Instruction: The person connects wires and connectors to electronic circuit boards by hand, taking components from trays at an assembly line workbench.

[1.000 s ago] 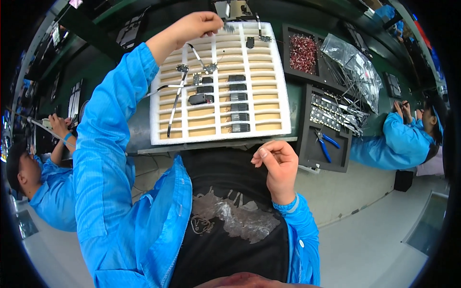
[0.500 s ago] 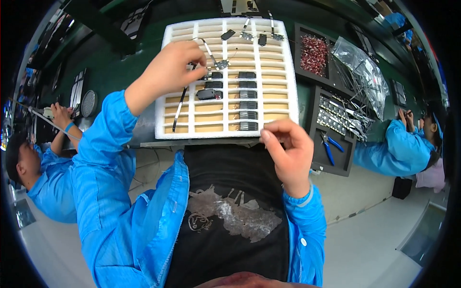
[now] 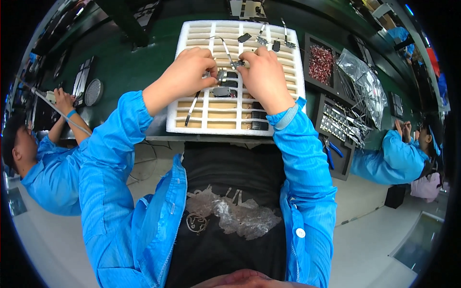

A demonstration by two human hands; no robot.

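A white foam tray (image 3: 218,131) with rows of narrow slots lies before me. Over its middle left, my left hand (image 3: 192,72) is closed in a pinch; what its fingertips hold is hidden. My right hand (image 3: 267,79) has thumb and forefinger on a small circuit board (image 3: 237,63) that trails a thin flat cable (image 3: 224,45). Just below the fingertips lies a dark rectangular module (image 3: 224,92) across the slots. Black parts (image 3: 260,115) stand in several slots, partly covered by my right hand. A black flat strip with pale ends (image 3: 192,109) lies at the left.
More cabled boards (image 3: 289,44) and black pieces (image 3: 276,46) rest at the tray's far end. To the right are a box of red-and-white bits (image 3: 321,63), a clear bag (image 3: 362,72), a box of metal pieces (image 3: 336,120) and blue-handled pliers (image 3: 330,156). Co-workers sit on both sides.
My right hand has moved from the tray's near right corner up to the circuit board. My left hand stays over the slots. The view has shifted slightly.
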